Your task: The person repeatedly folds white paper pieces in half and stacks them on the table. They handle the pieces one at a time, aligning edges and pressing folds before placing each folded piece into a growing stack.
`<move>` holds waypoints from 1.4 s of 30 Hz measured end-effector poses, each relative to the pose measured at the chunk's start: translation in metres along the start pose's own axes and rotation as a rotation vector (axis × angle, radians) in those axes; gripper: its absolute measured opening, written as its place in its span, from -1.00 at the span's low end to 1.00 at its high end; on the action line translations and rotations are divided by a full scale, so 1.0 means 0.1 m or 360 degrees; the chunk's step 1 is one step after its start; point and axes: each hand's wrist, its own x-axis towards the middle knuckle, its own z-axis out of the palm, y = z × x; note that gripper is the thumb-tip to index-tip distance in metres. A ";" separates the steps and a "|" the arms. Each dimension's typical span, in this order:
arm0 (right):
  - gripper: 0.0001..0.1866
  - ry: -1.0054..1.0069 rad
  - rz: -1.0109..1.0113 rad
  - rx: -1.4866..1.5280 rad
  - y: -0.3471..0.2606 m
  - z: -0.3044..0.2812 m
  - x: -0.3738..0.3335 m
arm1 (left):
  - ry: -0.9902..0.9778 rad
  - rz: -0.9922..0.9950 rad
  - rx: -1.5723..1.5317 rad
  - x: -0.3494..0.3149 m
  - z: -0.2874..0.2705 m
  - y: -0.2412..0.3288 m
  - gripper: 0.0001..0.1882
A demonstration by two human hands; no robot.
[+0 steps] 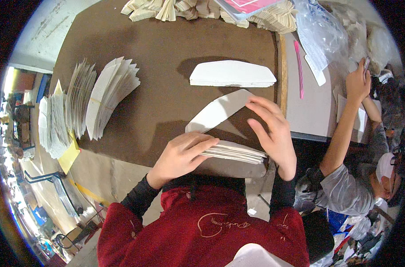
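My left hand (182, 153) is closed on the left end of a stack of white paper pieces (238, 151) by the near table edge. Just beyond that, a single white paper piece (218, 109) with tapered ends slants up to the right, its lower left end near my left fingers. My right hand (273, 131) has its fingers stretched out, thumb apart, fingertips touching that piece's upper right end. Whether they pinch it is hard to see. Farther back lies a neat pile of similar white pieces (232, 74).
Fanned bundles of paper pieces (113, 95) stand at the brown table's (158, 53) left. More bundles (198, 10) line the far edge. Right of the wooden edge lies a pink twisted stick (299, 69), near plastic bags (322, 26). Another person (353, 187) works at the right.
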 end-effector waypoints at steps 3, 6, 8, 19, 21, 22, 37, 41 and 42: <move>-0.45 -0.0092 -0.0135 -0.0186 0.10 0.21 0.20 | 0.0047 0.0141 -0.0050 -0.04 0.02 -0.04 -0.51; -0.45 -0.0092 -0.0120 -0.0267 0.10 0.35 0.22 | 0.0045 0.0153 -0.0077 -0.08 0.02 -0.02 -0.45; -0.45 -0.0156 0.0023 -0.0226 0.10 0.37 0.16 | 0.0071 0.0154 -0.0085 -0.10 0.03 -0.02 -0.47; -0.46 -0.0163 0.0118 -0.0306 0.14 0.42 0.05 | -0.0112 0.0176 0.0042 -0.08 -0.07 -0.05 -0.48; -0.48 -0.0019 -0.0123 -0.0326 0.14 0.43 0.10 | -0.0147 0.0170 0.0069 -0.09 -0.09 -0.04 -0.47; -0.47 -0.0027 -0.0190 -0.0342 0.13 0.44 0.11 | -0.0142 0.0162 0.0063 -0.10 -0.10 -0.03 -0.47; -0.75 0.0194 -0.0229 -0.0011 0.01 -0.07 -0.21 | -0.0059 0.0212 0.0045 0.05 -0.09 0.07 -0.47; -0.75 0.0413 0.0030 -0.0184 0.06 -0.19 -0.41 | -0.0118 0.0398 0.0094 0.21 -0.07 0.19 -0.54; -0.75 0.0493 -0.0048 -0.0166 0.07 -0.21 -0.45 | -0.0071 0.0463 0.0110 0.22 -0.06 0.21 -0.55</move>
